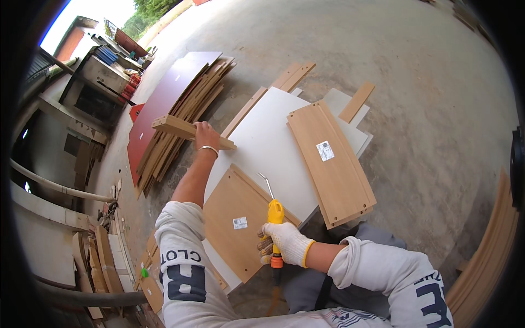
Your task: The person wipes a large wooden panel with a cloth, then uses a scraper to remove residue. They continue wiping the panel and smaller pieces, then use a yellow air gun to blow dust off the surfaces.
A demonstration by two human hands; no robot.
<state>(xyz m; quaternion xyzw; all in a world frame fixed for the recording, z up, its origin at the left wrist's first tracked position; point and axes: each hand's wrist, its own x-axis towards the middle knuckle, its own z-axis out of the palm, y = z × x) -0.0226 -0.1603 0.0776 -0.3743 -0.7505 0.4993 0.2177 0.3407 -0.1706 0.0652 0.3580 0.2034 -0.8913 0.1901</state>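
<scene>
My left hand (205,134), bare with a band at the wrist, grips a short bundle of wood-coloured boards (176,126) above the left edge of a large white panel (257,139). In my right hand (286,238), which wears a white knit glove, is a yellow air blow gun (276,211). Its thin bent metal nozzle points up and away over the panels, and an orange fitting joins a hose below. Under the gun lies a wood-grain panel (240,205) with a white label. A second stack of labelled wood-grain panels (333,161) rests on the white panel's right side.
Reddish-brown panels (169,85) lie stacked on boards at the far left. Narrow wood strips (357,102) stick out beyond the white panels. More long boards (486,257) are at the right edge. A building with pipes (60,186) borders the left side.
</scene>
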